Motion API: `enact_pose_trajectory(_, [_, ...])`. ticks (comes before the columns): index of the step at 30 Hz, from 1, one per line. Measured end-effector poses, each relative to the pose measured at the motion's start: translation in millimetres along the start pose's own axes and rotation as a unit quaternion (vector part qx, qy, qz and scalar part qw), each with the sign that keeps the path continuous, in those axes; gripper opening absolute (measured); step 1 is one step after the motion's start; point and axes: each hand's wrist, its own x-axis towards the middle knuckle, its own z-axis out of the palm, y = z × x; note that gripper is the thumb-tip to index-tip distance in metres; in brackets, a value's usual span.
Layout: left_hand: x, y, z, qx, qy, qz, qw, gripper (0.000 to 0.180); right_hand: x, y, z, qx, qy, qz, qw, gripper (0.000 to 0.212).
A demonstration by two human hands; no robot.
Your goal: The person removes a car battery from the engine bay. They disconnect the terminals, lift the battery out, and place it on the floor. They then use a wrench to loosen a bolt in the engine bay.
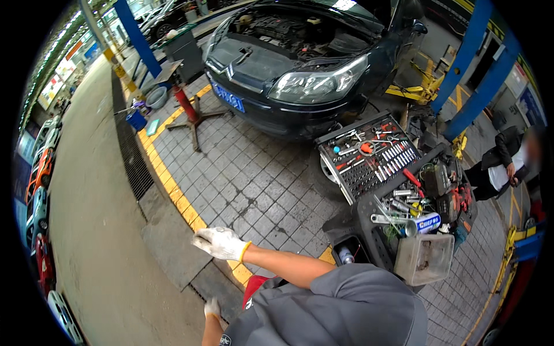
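Note:
My right hand [221, 243], in a white knit work glove with a yellow cuff, hangs in front of me above the yellow floor line. Its fingers are curled together, and nothing shows in or sticks out of them. Lower down, my left hand [212, 308], also in a white glove, is smeared by motion, so its fingers cannot be made out. Neither hand touches anything I can see. Nearest to them are the yellow line [193, 219] and a dark floor plate [173, 251].
Ahead stands a dark car [277, 69] with its hood raised. To the right is a tool cart [369, 207] with an open socket set [369, 155], loose wrenches, a spray can and a clear bin [424, 259]. A red stand [184, 104], blue lift posts [470, 86] and a person [502, 161] are around.

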Motion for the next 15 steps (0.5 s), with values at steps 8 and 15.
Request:
enact_pose_trajectory(8, [110.9, 67.9, -6.8, -0.138, -0.287, -0.201, 0.926, 0.044, 110.8, 88.7, -105.3, 0.065, 0.052, 0.094, 0.992, 0.048])
enact_pose_trajectory(15, [428.9, 138.8, -77.9, -0.156, -0.282, -0.03, 0.946, 0.057, 227.8, 152.0, -221.9, 0.024, 0.23, 0.158, 0.96, 0.052])
